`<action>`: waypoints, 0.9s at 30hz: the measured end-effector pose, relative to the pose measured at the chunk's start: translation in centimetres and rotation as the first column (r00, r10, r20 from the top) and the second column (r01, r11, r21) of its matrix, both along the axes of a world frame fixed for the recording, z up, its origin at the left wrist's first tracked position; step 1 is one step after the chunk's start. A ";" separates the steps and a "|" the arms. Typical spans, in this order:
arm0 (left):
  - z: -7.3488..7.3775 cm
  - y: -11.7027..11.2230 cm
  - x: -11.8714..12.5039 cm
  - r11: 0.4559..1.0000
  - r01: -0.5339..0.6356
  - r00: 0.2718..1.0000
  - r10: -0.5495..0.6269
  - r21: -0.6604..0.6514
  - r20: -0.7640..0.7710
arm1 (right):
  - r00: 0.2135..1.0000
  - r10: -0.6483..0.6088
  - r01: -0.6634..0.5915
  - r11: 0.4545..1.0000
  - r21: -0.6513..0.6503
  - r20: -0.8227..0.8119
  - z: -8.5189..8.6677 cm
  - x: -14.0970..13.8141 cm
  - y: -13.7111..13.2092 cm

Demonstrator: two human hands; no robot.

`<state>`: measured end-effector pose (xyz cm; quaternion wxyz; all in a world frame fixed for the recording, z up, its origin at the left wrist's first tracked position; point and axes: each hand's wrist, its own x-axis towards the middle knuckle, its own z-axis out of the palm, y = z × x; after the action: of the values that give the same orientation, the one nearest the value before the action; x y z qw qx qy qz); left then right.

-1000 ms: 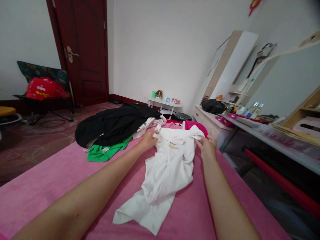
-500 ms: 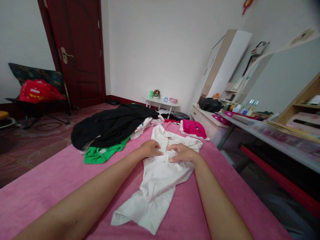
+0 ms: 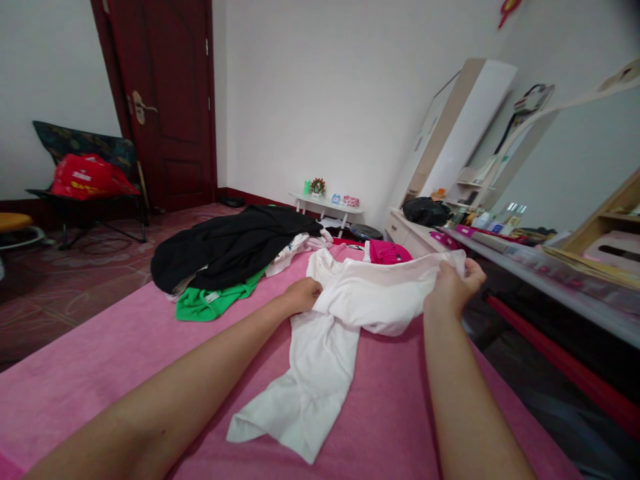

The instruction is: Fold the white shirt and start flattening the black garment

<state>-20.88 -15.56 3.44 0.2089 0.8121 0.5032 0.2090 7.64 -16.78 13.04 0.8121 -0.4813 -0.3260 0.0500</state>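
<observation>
A white garment (image 3: 340,327) lies across the pink bed (image 3: 100,360) in front of me. My left hand (image 3: 303,294) is closed on its left part, resting on the bed. My right hand (image 3: 453,287) is closed on the garment's other edge and holds it lifted out to the right, so the cloth is stretched between the two hands. The lower part of the garment trails toward me on the bed.
A pile with a black garment (image 3: 230,243), a green one (image 3: 210,303) and pale ones sits at the far left of the bed. A folded magenta garment (image 3: 390,252) lies behind. A cluttered desk (image 3: 525,257) stands right, a chair with a red bag (image 3: 85,177) left.
My right hand has gone from the middle of the garment out to the right and up, pulling the white cloth taut. My left hand stays almost where it was.
</observation>
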 end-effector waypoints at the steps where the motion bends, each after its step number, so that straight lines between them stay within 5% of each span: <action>1: -0.1 0.1 0.0 1.000 0.007 0.999 -0.007 0.003 0.032 | 0.999 -0.041 0.041 0.999 -0.018 0.022 0.0 0.2 0.0; 3: -0.4 0.5 -0.1 1.000 0.026 0.996 -0.026 -0.003 0.090 | 0.996 0.011 -0.004 0.996 -0.084 0.088 0.0 -0.5 -0.5; 5: -0.8 1.0 -0.2 0.998 0.053 0.989 -0.051 -0.015 0.137 | 0.921 0.314 -0.243 0.926 -0.287 0.232 -0.1 -2.4 -1.4; 8: -1.2 1.5 -0.5 0.996 0.088 0.978 -0.081 -0.031 0.195 | 0.567 0.769 -0.463 0.594 -0.657 0.296 -1.2 -5.8 -2.5; 10: -1.3 1.7 -0.7 0.994 0.104 0.971 -0.095 -0.031 0.219 | 0.346 0.870 -0.403 0.476 -0.782 0.351 -2.6 -7.6 -2.7; 14: -1.0 1.5 -0.9 0.991 0.128 0.965 -0.120 -0.022 0.234 | 0.172 0.882 -0.138 0.463 -0.876 0.439 -5.5 -8.9 -2.2; 17: -0.9 1.4 -1.1 0.991 0.135 0.964 -0.129 -0.009 0.234 | 0.169 0.904 -0.097 0.412 -0.906 0.393 -6.0 -8.0 -1.5; 19: -0.9 1.3 -1.2 0.992 0.130 0.964 -0.126 -0.003 0.233 | 0.214 0.890 -0.173 0.441 -0.880 0.404 -5.1 -7.1 -1.2; 23: -0.9 1.0 -1.2 0.991 0.135 0.965 -0.132 0.004 0.226 | 0.509 0.735 -0.377 0.658 -0.652 0.448 -2.1 -6.2 -1.7; 27: -0.4 0.4 -0.9 0.982 0.186 0.954 -0.186 0.022 0.234 | 0.809 0.534 -0.431 0.823 -0.370 0.245 0.5 -6.3 -2.8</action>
<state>-21.80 -15.14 3.08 0.2860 0.8252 0.3964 0.2831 1.37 -19.59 13.59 0.6219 -0.4987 -0.5615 0.2219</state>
